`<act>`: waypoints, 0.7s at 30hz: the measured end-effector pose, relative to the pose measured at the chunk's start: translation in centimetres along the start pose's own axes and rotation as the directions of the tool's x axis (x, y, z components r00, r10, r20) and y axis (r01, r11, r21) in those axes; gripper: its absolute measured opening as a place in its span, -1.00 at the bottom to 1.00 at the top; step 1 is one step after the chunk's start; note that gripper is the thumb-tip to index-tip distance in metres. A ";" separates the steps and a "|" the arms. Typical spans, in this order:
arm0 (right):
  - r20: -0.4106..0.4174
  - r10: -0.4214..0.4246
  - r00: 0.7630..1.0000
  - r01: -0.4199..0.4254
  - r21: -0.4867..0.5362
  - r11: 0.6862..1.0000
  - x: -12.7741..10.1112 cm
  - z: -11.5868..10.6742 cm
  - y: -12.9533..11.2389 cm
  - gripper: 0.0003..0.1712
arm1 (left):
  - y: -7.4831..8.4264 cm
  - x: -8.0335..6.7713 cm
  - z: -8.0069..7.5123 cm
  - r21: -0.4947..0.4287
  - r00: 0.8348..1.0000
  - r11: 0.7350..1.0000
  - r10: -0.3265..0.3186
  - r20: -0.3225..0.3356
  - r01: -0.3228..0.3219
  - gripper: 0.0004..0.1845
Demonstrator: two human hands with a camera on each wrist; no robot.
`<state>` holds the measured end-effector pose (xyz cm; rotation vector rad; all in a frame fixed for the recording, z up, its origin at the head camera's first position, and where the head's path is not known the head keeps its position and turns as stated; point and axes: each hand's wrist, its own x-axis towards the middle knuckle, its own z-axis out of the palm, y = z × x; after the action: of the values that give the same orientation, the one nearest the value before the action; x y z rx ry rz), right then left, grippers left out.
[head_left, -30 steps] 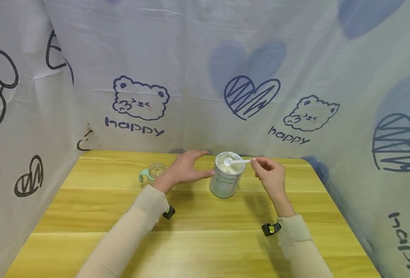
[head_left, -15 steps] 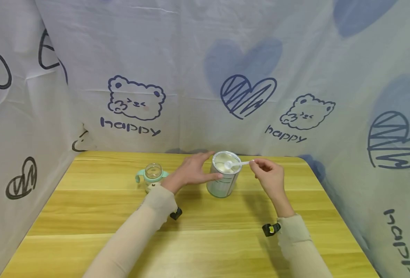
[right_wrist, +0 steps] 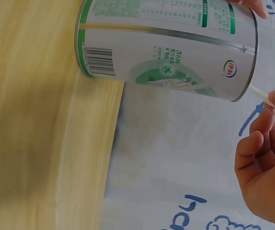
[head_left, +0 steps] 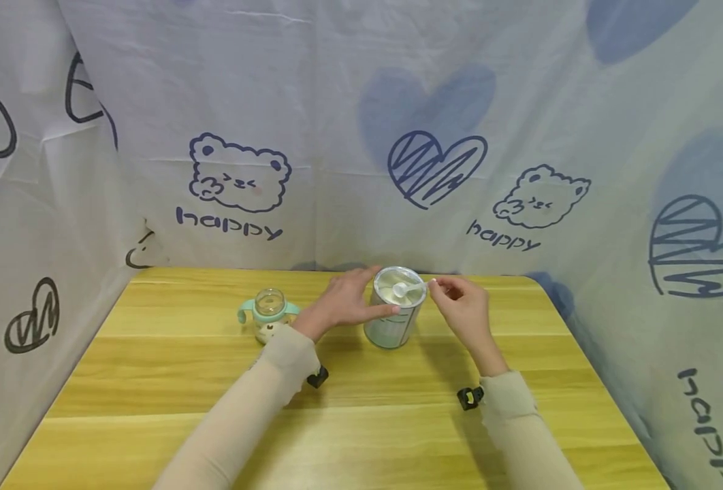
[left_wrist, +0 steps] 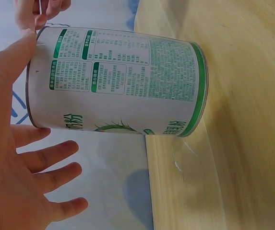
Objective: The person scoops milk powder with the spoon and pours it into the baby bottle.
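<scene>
A milk powder can [head_left: 392, 330] stands upright on the table, its top uncovered and pale powder visible inside. My left hand [head_left: 350, 299] holds the can near its rim, thumb and index finger on opposite sides. Its other fingers [left_wrist: 55, 177] are spread straight, off the can, in the left wrist view. My right hand [head_left: 464, 306] pinches the handle end of a white scoop [head_left: 403, 289]. The scoop's bowl is inside the mouth of the can, over the powder; whether it touches the powder I cannot tell. In the right wrist view, only its handle [right_wrist: 261, 95] shows.
A clear baby bottle [head_left: 269, 306] with mint-green handles stands left of the can, uncapped, partly behind my left forearm. The wooden table [head_left: 374, 435] ends just behind the can, against a printed cloth [head_left: 337, 136] that also hangs on both sides.
My left hand has moved right, onto the can near its rim. My right hand has shifted slightly left with the scoop. More of the baby bottle shows now.
</scene>
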<state>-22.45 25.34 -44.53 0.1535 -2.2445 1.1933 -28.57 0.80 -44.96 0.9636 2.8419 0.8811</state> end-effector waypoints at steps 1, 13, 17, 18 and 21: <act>0.001 -0.040 0.999 0.040 -0.027 0.999 0.0 0.1 0.0 -0.88 | 0.0 0.0 0.0 -0.001 1.000 1.000 0.002 -0.003 -0.002 0.08; 0.103 -0.194 0.976 0.208 -0.153 0.966 0.4 1.1 0.2 -0.89 | 0.0 0.2 0.3 0.013 1.000 1.000 0.011 -0.021 -0.011 0.07; 0.122 -0.196 0.973 0.213 -0.143 0.967 0.5 1.4 0.0 -0.88 | 0.0 0.2 0.3 0.007 0.999 1.000 0.021 -0.024 -0.021 0.06; 0.126 -0.195 0.973 0.212 -0.139 0.967 0.5 1.4 0.0 -0.88 | 0.0 0.2 0.2 0.008 0.999 1.000 0.022 -0.024 -0.022 0.06; 0.130 -0.195 0.972 0.212 -0.130 0.969 0.7 1.7 -0.2 -0.88 | 0.0 0.2 0.2 0.009 0.999 1.000 0.024 -0.024 -0.024 0.04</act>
<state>-23.69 24.04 -44.72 0.3967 -2.3401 0.9331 -28.68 1.02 -45.13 0.9974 2.8620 0.8887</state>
